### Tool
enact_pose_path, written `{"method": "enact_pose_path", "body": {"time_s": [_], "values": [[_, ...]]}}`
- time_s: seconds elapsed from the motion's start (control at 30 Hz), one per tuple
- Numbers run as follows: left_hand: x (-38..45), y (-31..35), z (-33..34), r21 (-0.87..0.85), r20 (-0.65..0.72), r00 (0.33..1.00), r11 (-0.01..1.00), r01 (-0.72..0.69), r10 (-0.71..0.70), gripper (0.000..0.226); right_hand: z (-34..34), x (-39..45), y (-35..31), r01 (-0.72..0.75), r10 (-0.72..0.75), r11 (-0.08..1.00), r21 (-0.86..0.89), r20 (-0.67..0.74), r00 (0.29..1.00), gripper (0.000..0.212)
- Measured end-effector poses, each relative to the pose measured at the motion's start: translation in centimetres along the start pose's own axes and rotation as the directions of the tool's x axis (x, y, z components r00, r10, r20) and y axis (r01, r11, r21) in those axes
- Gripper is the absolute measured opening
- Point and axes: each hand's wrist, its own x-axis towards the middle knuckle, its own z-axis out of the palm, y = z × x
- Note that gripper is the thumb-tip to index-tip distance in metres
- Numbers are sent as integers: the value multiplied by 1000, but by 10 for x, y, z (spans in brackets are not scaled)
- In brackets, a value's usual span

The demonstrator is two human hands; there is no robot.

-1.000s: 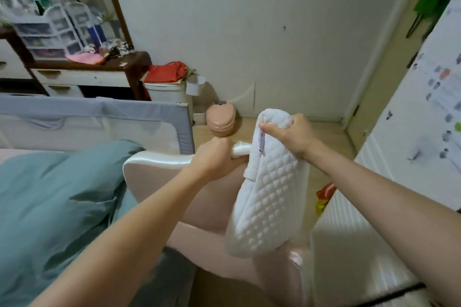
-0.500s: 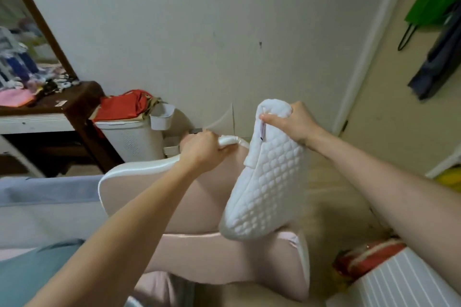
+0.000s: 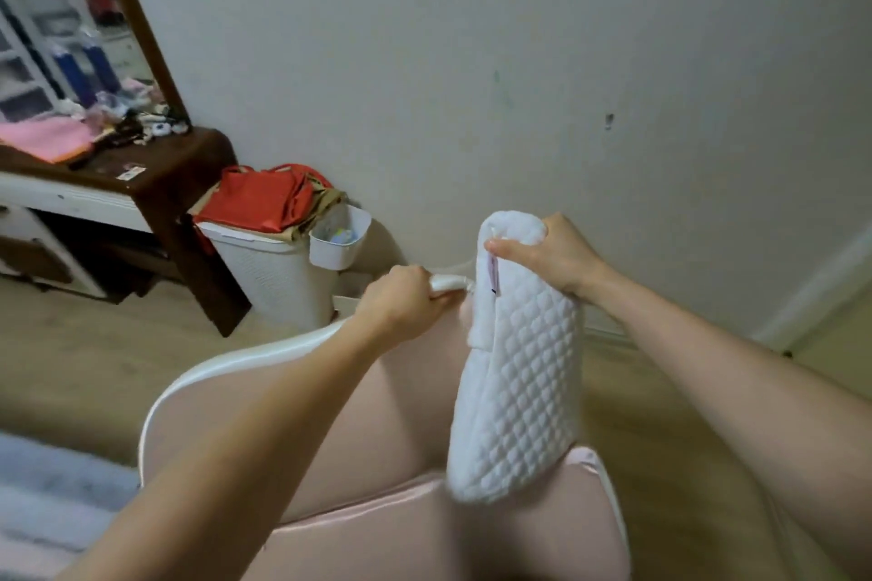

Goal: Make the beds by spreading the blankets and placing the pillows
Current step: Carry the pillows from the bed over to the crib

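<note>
A white quilted pillow (image 3: 514, 392) is held upright in the air by its top end, gripped by the right hand (image 3: 549, 257). A pink pillow's (image 3: 377, 439) white piped edge is gripped by the left hand (image 3: 401, 302). Both seem light and soft, best taken by the edges.

No words or numbers can be read anywhere. A small tag (image 3: 493, 271) hangs on the edge of the white pillow (image 3: 516, 392), just under the thumb of the right hand (image 3: 549, 255), but its print is too blurry to read. A little sticker (image 3: 130, 172) lies on the brown desk (image 3: 155, 165), far left of the left hand (image 3: 401, 302), too small to read.
</note>
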Motion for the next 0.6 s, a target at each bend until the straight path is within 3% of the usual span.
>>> {"method": "enact_pose_path", "body": {"time_s": [0.1,0.2,0.3,0.37,0.53,0.6], "values": [[42,-31,-9,-79,-43,993,992,103,-107,68,18,71,-3,23,-24,1000,10,115,993,28],[80,-67,-21,-143,-88,974,970,196,-210,52,54,146,-16,75,-81,997,30,262,962,16],[108,-102,-38,-151,-148,940,947,285,-306,41,92,207,-37,149,-158,988,53,355,922,23],[126,-132,-53,-175,-177,903,916,362,-391,42,122,249,-57,213,-213,976,43,393,895,27],[158,-230,-102,-192,-244,792,828,526,-560,42,204,340,-124,344,-342,935,88,488,803,9],[162,-272,-124,-174,-258,735,778,604,-628,43,242,371,-151,379,-380,918,114,522,764,18]]}}
